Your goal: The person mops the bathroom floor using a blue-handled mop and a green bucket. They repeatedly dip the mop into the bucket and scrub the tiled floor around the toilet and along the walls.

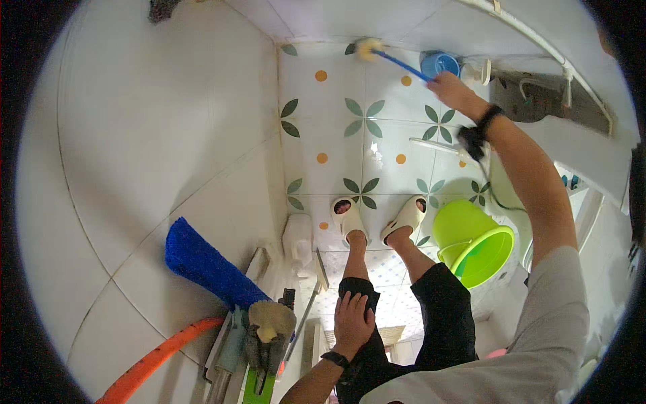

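My right hand grips the blue handle of a brush with a pale yellow, blurred head. That head is at the foot of the far wall, over a dark leaf pattern on the floor tiles. Just beyond the hand stands a blue bucket, small and round. My left hand rests on the knee of the black shorts, fingers slightly spread, holding nothing. On the floor to the right of my feet is a lime-green bucket, tilted, with something green inside.
At the lower left are a blue fluffy cleaning head, an orange hose or tube and several mop handles. A white plastic jug is by the left wall. A washbasin juts out on the right, and a white brush-like object lies on the floor.
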A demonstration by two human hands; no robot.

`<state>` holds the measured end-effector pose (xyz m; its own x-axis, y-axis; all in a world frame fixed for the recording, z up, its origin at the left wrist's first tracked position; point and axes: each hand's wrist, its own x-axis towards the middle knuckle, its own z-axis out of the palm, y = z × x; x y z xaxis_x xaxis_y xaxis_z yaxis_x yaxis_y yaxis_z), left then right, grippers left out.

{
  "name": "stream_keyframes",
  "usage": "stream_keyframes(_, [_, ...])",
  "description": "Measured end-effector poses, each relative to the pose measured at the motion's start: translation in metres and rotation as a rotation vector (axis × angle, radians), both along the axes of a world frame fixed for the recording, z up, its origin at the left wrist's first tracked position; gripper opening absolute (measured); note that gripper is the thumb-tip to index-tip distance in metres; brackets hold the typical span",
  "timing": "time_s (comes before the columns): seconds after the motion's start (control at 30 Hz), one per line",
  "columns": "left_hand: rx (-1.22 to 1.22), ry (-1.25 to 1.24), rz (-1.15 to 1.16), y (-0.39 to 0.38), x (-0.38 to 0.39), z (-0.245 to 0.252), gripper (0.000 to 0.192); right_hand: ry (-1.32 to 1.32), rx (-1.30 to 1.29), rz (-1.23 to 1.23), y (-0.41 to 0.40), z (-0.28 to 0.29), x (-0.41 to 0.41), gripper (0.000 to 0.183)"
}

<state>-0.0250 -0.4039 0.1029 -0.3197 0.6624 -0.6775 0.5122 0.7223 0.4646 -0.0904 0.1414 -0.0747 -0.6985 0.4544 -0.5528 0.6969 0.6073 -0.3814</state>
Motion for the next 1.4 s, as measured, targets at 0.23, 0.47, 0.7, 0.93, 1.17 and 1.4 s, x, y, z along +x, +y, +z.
stream_keyframes(0.23, [-0.005, -0.001, 0.015, 0.007, -0.009, -0.004, 0.037, 0.162, -0.054, 0.023, -0.075, -0.005, -0.151, 0.036])
stream_keyframes(0.47, [-0.006, -0.006, 0.043, 0.007, -0.004, -0.001, 0.035, -0.049, -0.078, -0.102, 0.026, 0.031, 0.039, 0.029])
stream_keyframes(0.7, [0.055, 0.008, 0.006, 0.017, -0.004, -0.005, 0.036, -0.015, 0.031, 0.044, 0.014, 0.018, 0.002, 0.034])
stream_keyframes(0.93, [0.039, -0.020, -0.012, 0.019, -0.004, -0.009, 0.036, 0.090, -0.144, -0.093, 0.000, 0.013, -0.024, 0.045])
stream_keyframes(1.17, [-0.014, -0.009, 0.017, 0.017, -0.007, -0.004, 0.036, -0.057, -0.377, -0.638, 0.014, 0.078, 0.057, 0.030])
stream_keyframes(1.4, [0.069, 0.006, 0.015, 0.020, -0.006, -0.010, 0.035, 0.070, -0.610, -0.644, 0.006, 0.031, 0.006, 0.024])
